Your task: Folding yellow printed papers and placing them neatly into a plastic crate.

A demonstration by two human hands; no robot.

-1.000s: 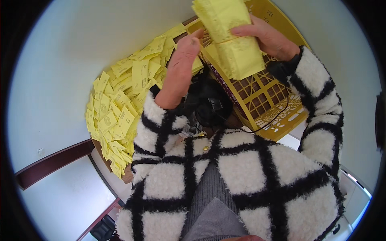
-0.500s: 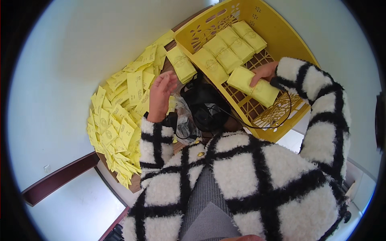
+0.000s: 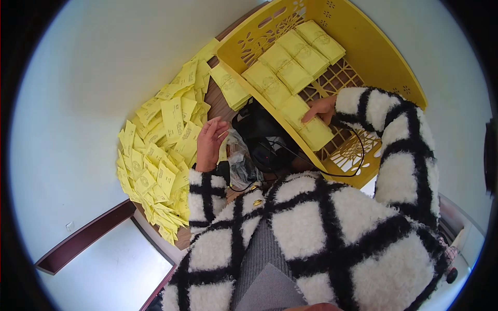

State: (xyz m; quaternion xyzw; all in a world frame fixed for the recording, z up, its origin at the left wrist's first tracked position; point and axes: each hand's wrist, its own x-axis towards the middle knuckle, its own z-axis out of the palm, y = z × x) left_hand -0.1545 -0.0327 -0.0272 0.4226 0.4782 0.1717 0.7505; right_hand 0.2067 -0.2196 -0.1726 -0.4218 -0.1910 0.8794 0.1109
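Note:
My right hand [image 3: 320, 109] reaches into a yellow plastic crate [image 3: 397, 62] and grips a banded bundle of yellow envelopes [image 3: 315, 133]. That bundle lies low along the crate's near left side, in line with another bundle. More banded bundles [image 3: 288, 70] lie side by side toward the crate's far left end. Over the edge of a heap of loose yellow envelopes [image 3: 150, 163], my left hand [image 3: 208, 146] is raised with nothing in it, fingers loosely bent and apart from the thumb.
Just outside the crate's left wall sits a stack of yellow envelopes [image 3: 228, 87]. A black object [image 3: 267, 150] and a clear plastic bag [image 3: 241, 163] lie between heap and crate. A dark cable [image 3: 345, 175] loops across the crate's near end. A pale wall [image 3: 93, 114] rises behind the heap.
My right hand has moved left and lowered the bundle against the crate's near left side, beside the other bundles. My left hand has dropped slightly. The whole view has shifted a little.

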